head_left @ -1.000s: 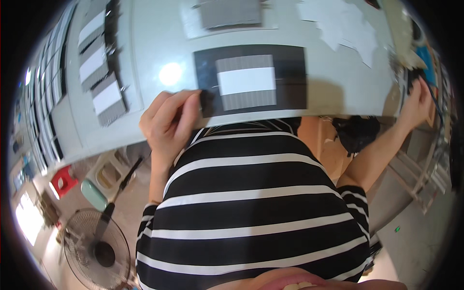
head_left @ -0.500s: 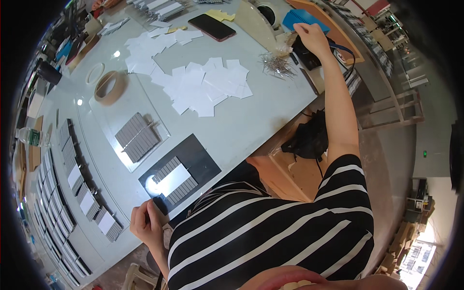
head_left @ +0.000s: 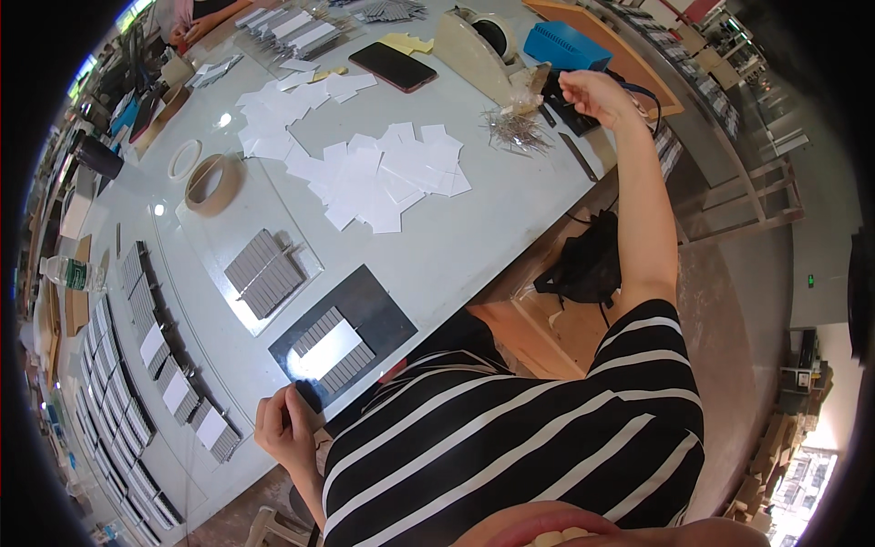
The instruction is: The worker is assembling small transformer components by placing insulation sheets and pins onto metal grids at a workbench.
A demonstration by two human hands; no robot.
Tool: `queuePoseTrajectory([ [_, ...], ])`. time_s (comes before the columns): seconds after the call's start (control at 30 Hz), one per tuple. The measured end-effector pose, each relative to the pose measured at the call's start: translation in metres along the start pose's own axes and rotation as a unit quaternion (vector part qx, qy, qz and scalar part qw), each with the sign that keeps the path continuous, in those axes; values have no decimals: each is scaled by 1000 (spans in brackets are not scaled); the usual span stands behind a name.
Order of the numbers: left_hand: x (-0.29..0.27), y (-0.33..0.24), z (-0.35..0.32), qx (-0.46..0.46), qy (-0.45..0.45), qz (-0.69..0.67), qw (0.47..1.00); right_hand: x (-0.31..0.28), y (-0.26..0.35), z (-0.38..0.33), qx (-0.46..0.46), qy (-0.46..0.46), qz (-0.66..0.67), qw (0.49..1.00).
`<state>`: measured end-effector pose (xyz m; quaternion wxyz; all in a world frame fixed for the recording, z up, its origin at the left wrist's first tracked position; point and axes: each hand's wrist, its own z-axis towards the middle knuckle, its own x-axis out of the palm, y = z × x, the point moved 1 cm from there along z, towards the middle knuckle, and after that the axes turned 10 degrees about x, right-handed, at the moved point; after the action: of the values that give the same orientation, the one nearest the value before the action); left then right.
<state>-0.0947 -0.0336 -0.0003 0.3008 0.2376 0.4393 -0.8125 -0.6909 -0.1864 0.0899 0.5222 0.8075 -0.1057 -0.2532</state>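
Note:
My right hand (head_left: 594, 96) is stretched out to the far right, its fingertips pinched together beside a black device and in front of a blue perforated box (head_left: 567, 46). Whatever the pinch holds is too small to make out. Curled at the table's near edge, my left hand (head_left: 288, 428) is by the lower left corner of a black mat (head_left: 387, 305); its closed fingers hide whatever is in them. Lying on the mat is a row of grey strips (head_left: 351, 372) with a white card (head_left: 330, 348) across it. A similar grey bundle (head_left: 264, 273) rests on a clear sheet farther back.
Loose white cards (head_left: 387, 178) spread mid-table, near a phone (head_left: 392, 67). Thin metal wires (head_left: 518, 130) lie by a tape dispenser (head_left: 474, 55). A tape roll (head_left: 210, 185), a bottle (head_left: 66, 273) and rows of grey bundles (head_left: 109, 383) occupy the left. Someone's hand (head_left: 189, 35) shows at the back.
My right hand has drawn back from over the blue box to beside the black device, nearer me. The left hand stays at the mat's corner. The whole view has shifted slightly.

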Motion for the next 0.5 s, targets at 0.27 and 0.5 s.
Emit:
queuePoseTrajectory([
  [0.27,0,-2,1,6,12,11,1000,-3,-32,-9,-10,33,93,995],
  [0.5,1,-1,0,6,3,7,1000,-4,-42,-7,-17,27,99,995],
])
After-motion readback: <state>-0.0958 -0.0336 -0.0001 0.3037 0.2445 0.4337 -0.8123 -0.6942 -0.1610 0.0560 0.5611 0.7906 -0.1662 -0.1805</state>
